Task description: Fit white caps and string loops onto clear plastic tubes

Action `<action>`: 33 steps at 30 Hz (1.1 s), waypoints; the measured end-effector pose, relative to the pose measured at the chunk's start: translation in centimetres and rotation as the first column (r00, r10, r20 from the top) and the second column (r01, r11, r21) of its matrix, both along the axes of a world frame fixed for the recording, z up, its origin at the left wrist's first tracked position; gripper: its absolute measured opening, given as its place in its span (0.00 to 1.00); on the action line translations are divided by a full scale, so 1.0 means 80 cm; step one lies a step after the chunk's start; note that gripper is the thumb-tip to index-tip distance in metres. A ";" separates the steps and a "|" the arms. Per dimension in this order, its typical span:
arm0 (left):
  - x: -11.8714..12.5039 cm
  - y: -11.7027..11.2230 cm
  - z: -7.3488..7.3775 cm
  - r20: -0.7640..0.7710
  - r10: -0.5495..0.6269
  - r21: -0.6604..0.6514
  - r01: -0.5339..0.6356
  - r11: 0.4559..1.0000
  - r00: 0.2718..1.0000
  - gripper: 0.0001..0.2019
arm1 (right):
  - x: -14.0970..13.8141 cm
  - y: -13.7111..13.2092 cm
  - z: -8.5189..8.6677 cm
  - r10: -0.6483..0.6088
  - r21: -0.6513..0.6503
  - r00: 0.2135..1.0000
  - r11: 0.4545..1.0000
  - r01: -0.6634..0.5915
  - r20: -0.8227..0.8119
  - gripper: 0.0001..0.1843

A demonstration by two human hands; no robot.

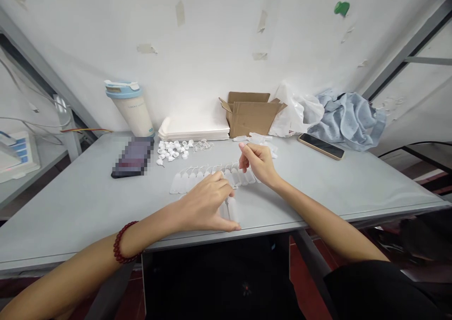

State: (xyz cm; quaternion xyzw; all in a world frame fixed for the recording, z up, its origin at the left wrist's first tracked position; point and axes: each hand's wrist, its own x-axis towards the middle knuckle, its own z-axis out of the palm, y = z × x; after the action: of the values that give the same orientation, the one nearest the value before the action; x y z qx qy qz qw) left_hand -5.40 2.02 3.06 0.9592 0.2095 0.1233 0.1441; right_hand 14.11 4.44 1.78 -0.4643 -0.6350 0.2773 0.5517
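My left hand (210, 202) lies over the front edge of the table, thumb and fingers apart. Between them are a few translucent plastic pieces (232, 209), shaped like small flat bottles and partly hidden by the hand. My right hand (260, 164) is closed, fingers curled and thumb raised, above the right end of a row of similar pieces. What it holds, if anything, is hidden. That row of translucent pieces (181, 182) has thin white strings at the top ends, and my left hand covers its middle.
White caps (173, 149) lie in a pile beside a string bundle (204, 145). Behind stand a tumbler (132, 110), white trays (194, 128), a cardboard box (252, 117) and a plastic bag (296, 113). Two phones, one black-cased (134, 157), one tan-edged (321, 147), flank the work, near blue cloth (349, 120).
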 end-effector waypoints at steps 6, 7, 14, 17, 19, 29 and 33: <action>0.001 0.003 -0.005 -0.071 0.005 0.054 -0.001 0.999 0.997 0.26 | 0.000 0.000 -0.003 0.012 0.005 0.999 1.000 -0.012 0.051 0.30; 0.001 0.003 -0.005 -0.079 0.004 0.058 0.001 0.998 0.997 0.27 | 0.000 0.000 -0.004 0.012 0.005 0.999 1.000 -0.012 0.048 0.30; 0.000 0.003 -0.008 -0.115 0.006 0.082 0.004 0.997 0.993 0.27 | -0.001 0.001 -0.004 0.020 0.019 0.997 1.000 -0.022 0.079 0.30; 0.000 0.002 -0.008 -0.112 0.000 0.089 0.010 0.996 0.994 0.27 | -0.001 0.001 -0.003 0.011 0.021 0.995 1.000 -0.013 0.096 0.30; 0.000 0.002 -0.006 -0.104 0.000 0.074 0.008 0.997 0.995 0.28 | 0.000 0.001 -0.003 0.005 0.019 0.995 1.000 -0.007 0.102 0.30; -0.019 0.058 -0.001 0.313 0.288 0.009 -0.306 0.952 0.905 0.09 | 0.020 0.015 -0.002 -0.090 0.038 0.984 0.996 0.085 0.156 0.30; -0.040 0.102 -0.010 0.367 0.451 0.061 -0.505 0.861 0.813 0.08 | 0.043 0.034 -0.005 -0.162 0.082 0.894 0.987 0.140 0.418 0.26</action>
State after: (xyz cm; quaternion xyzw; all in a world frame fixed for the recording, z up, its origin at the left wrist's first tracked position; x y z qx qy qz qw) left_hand -8.59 10.17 2.29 0.8474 0.4061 0.3353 0.0671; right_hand 17.56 7.12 1.34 -0.5473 -0.7083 0.1105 0.4320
